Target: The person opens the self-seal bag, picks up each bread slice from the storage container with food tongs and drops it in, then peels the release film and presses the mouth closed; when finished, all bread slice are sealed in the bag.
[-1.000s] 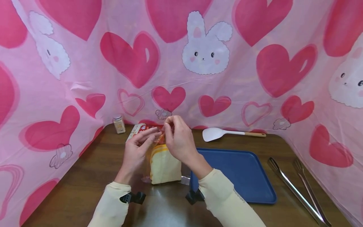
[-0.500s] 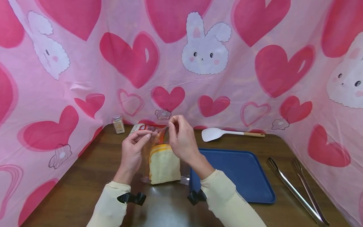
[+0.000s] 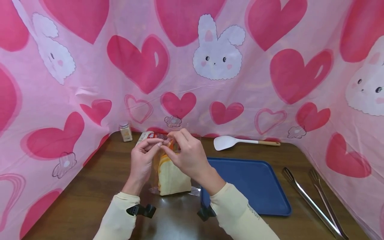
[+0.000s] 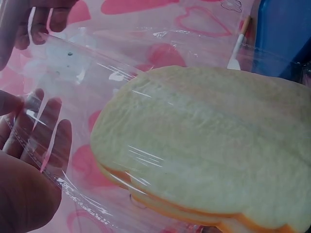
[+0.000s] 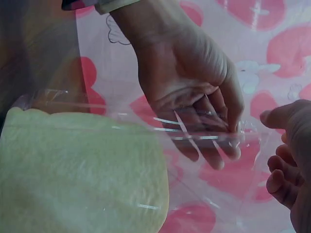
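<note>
Head view: the top of the clear bread bag [image 3: 168, 146] is pinched by the left hand [image 3: 143, 159] and the right hand [image 3: 187, 155] — fingers curled on the plastic. Bag and bread [image 3: 173, 176] are stood on the brown surface [image 3: 90, 193], beside the blue tray [image 3: 255, 183].

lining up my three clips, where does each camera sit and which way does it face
Head: worn high, looking forward and down at the brown wooden table; both cream sleeves, left hand and right hand show.
Left wrist: close beside the clear plastic bag of sliced white bread; left fingers show.
Right wrist: faces across the bag at the left hand.
All share the bag.
</note>
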Action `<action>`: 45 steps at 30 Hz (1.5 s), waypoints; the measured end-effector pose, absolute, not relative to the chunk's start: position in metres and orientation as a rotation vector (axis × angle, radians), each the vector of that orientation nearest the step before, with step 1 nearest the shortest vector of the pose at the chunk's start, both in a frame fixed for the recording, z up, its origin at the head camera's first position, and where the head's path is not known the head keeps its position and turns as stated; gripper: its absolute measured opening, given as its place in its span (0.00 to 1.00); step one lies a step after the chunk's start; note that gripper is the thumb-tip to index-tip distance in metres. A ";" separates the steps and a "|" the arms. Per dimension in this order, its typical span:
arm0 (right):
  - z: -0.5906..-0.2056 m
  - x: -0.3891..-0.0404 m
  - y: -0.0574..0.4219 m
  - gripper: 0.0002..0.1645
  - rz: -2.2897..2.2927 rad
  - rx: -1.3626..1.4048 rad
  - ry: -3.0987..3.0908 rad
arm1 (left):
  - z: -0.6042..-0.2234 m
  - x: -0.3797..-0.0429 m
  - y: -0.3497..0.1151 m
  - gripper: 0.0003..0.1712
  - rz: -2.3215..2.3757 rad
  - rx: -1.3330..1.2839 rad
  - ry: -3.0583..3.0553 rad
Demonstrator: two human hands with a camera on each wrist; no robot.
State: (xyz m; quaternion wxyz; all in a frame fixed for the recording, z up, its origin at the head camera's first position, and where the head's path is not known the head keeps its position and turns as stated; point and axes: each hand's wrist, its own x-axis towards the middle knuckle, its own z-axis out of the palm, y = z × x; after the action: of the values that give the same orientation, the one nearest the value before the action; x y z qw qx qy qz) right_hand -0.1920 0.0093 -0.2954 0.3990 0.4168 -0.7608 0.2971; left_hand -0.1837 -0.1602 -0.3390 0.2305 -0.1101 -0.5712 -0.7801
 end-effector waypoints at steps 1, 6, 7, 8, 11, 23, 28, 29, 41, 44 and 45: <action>-0.295 -0.192 0.008 0.23 0.753 1.051 -1.916 | -0.339 -0.184 -0.160 0.07 -2.139 -0.291 -1.579; -0.294 -0.189 0.008 0.12 0.782 1.020 -1.895 | -0.341 -0.184 -0.160 0.07 -2.148 -0.256 -1.587; -0.294 -0.189 0.008 0.11 0.792 1.014 -1.896 | -0.341 -0.184 -0.160 0.07 -2.154 -0.259 -1.583; -0.293 -0.189 0.009 0.11 0.799 1.007 -1.898 | -0.341 -0.184 -0.160 0.08 -2.161 -0.267 -1.578; -0.292 -0.188 0.013 0.10 0.811 0.980 -1.911 | -0.341 -0.184 -0.160 0.09 -2.178 -0.295 -1.566; -0.299 -0.199 0.039 0.05 0.984 0.846 -1.866 | -0.340 -0.185 -0.163 0.06 -2.200 -0.280 -1.525; -0.302 -0.208 0.055 0.04 1.077 0.763 -1.828 | -0.341 -0.186 -0.164 0.09 -2.261 -0.266 -1.477; -0.302 -0.210 0.059 0.04 1.098 0.740 -1.828 | -0.341 -0.187 -0.165 0.10 -2.274 -0.260 -1.470; -0.306 -0.231 0.119 0.08 1.302 0.328 -1.918 | -0.342 -0.187 -0.173 0.08 -2.291 -0.194 -1.442; -0.307 -0.234 0.134 0.10 1.348 0.259 -1.899 | -0.342 -0.187 -0.175 0.08 -2.274 -0.192 -1.445; -0.306 -0.235 0.139 0.10 1.360 0.243 -1.891 | -0.342 -0.188 -0.176 0.09 -2.270 -0.192 -1.445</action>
State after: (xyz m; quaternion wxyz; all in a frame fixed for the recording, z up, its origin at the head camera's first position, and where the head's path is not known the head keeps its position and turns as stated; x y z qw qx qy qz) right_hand -0.2352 0.1394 -0.3062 0.3895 0.0955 -0.7437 0.5349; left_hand -0.1877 -0.1759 -0.3417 0.2199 -0.0695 -0.5226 -0.8208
